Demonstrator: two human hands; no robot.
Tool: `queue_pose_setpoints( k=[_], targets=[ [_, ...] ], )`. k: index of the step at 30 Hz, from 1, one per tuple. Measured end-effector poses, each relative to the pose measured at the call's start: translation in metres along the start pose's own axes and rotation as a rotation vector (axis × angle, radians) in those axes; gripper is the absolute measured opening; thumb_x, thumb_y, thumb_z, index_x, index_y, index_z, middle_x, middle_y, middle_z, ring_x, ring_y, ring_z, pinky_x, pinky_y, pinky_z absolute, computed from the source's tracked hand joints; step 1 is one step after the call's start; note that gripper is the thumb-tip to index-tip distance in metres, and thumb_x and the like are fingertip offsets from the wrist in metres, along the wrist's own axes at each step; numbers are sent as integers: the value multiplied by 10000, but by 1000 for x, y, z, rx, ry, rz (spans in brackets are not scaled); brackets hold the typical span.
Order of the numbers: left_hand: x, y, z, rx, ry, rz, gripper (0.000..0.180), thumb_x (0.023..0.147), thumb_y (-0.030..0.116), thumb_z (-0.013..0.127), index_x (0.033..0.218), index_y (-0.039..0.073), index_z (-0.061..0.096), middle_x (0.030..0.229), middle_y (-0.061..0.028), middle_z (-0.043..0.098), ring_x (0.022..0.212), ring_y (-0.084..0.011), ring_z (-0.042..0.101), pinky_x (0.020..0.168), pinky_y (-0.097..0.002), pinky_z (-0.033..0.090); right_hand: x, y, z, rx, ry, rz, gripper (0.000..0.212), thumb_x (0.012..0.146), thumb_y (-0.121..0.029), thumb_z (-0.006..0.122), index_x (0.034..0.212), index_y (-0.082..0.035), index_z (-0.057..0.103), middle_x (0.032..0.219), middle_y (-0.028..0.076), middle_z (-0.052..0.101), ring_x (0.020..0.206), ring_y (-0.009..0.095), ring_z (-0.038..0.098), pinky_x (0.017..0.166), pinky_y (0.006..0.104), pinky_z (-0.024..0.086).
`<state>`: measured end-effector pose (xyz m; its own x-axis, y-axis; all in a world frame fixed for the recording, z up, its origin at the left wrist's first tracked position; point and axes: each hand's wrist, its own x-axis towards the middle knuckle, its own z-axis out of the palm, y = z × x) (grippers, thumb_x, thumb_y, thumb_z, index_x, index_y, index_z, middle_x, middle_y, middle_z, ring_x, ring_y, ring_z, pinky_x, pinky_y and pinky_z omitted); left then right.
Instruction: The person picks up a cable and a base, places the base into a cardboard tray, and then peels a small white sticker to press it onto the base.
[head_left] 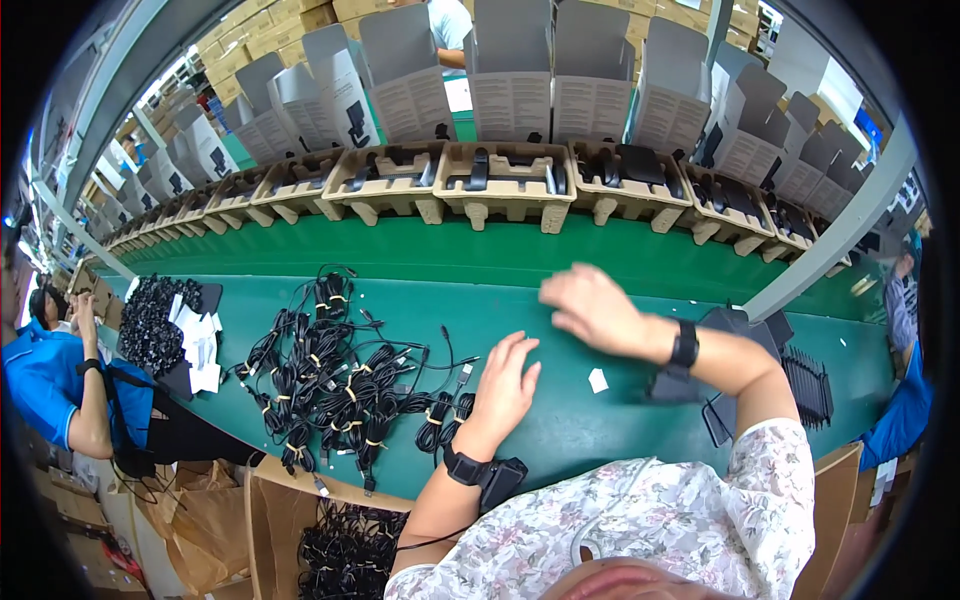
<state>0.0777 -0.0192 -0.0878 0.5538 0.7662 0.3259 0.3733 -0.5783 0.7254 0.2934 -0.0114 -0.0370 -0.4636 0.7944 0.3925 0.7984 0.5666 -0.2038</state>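
Note:
My left hand [503, 392] is over the green table just right of a heap of bundled black cables [345, 385], fingers stretched and thumb apart, holding nothing I can see. The nearest bundle [434, 425] lies beside its wrist, tied with a light band. Farther forward and to the right, my right hand [597, 312] hovers above the table, somewhat blurred, its thumb apart from the fingers and nothing visible in it. A small white paper piece [598, 380] lies on the table below it. Dark straps circle both wrists.
Moulded cardboard trays [505, 190] holding black parts line a raised green shelf, with open grey boxes [510, 100] behind. Black items [806, 388] lie at right near a metal post [840, 235]. A box of cables [350, 550] stands below the table edge. A person in blue [50, 375] is at left.

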Motion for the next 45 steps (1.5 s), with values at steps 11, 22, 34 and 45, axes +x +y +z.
queue_pose_setpoints(
  k=[11, 22, 34, 45],
  targets=[
    [1, -9, 15, 235, -171, 42, 434, 774, 123, 652, 1172, 30, 507, 1354, -179, 397, 1294, -334, 335, 1039, -418, 325, -58, -50, 61, -256, -44, 125, 391, 767, -83, 548, 1152, -20, 526, 1227, 154, 500, 1195, 300, 438, 1055, 471, 274],
    [-2, 9, 32, 370, -221, 53, 584, 760, 138, 663, 1271, -1, 419, 1386, -196, 348, 1322, -337, 287, 1045, -439, 305, -68, -43, 56, -72, 95, 218, 318, 803, -18, 526, 1121, -10, 535, 1208, 164, 502, 1172, 327, 455, 1013, 461, 334],
    [-13, 13, 25, 346, -245, 53, 602, 761, 140, 667, 1282, -4, 404, 1406, -197, 314, 1332, -342, 263, 1040, -460, 302, -68, -54, 54, -4, 103, 229, 295, 790, -39, 550, 1083, -9, 560, 1187, 161, 511, 1166, 323, 453, 1004, 472, 334],
    [-15, 15, 21, 346, -241, 61, 600, 766, 137, 662, 1286, -2, 398, 1406, -197, 309, 1333, -349, 256, 1038, -472, 304, -65, -58, 51, -10, 116, 230, 294, 781, -32, 557, 1074, -10, 565, 1184, 159, 511, 1157, 318, 458, 1006, 469, 332]
  ],
)
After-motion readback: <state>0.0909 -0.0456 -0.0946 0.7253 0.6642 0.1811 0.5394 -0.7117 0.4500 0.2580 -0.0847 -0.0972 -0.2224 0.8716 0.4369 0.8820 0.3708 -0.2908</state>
